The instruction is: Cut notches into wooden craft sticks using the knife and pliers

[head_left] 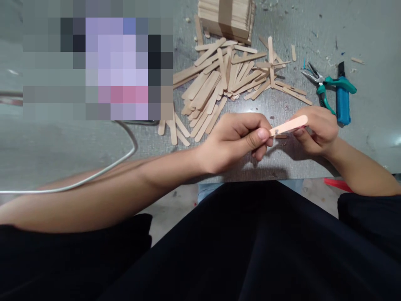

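A pale wooden craft stick (290, 124) is held up in front of me, tilted, with a small dark mark near its left end. My left hand (239, 140) pinches that left end between thumb and fingers. Closed at the stick's other end is my right hand (319, 129), its thumb just under the lower edge and its curled fingers behind. Part of that grip is hidden by the stick. Just beyond my hands lies a loose pile of similar craft sticks (205, 90). Several sticks in the pile's right part cross in a star shape (271, 62).
Pliers (321, 81) with green handles lie against a blue utility knife (343, 100) on the right. A banded stack of sticks (225, 16) stands at the back. A white cable (125, 156) runs along the left of the grey table (163, 163). A pixelated patch hides the upper left.
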`<state>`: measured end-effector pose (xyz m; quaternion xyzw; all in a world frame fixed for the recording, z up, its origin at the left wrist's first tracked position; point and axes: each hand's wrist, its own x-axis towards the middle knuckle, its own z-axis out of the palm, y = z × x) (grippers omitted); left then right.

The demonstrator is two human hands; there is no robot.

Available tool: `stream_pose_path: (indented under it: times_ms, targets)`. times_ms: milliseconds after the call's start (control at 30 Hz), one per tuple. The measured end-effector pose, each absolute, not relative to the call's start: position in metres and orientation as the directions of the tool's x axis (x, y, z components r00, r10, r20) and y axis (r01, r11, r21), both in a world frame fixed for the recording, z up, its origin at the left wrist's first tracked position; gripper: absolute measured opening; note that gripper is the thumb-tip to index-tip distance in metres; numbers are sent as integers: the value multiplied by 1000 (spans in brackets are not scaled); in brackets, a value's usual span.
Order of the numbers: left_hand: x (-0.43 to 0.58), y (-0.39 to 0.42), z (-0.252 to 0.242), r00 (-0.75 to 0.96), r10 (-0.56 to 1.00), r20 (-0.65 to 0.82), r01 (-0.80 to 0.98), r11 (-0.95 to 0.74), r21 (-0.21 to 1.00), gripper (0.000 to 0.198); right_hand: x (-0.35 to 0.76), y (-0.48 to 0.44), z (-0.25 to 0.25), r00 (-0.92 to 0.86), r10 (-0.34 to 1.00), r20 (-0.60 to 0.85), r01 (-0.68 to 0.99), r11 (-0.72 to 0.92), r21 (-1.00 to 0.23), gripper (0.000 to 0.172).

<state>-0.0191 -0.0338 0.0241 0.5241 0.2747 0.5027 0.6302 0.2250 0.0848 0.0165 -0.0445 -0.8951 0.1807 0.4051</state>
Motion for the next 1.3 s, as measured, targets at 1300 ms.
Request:
stream_pose_path:
  times_ms: [1300]
  targets:
    - [-17, -38, 21, 276, 935, 223, -56, -216, 975, 27, 243, 83, 9, -802, 108, 588, 56, 993, -106, 25]
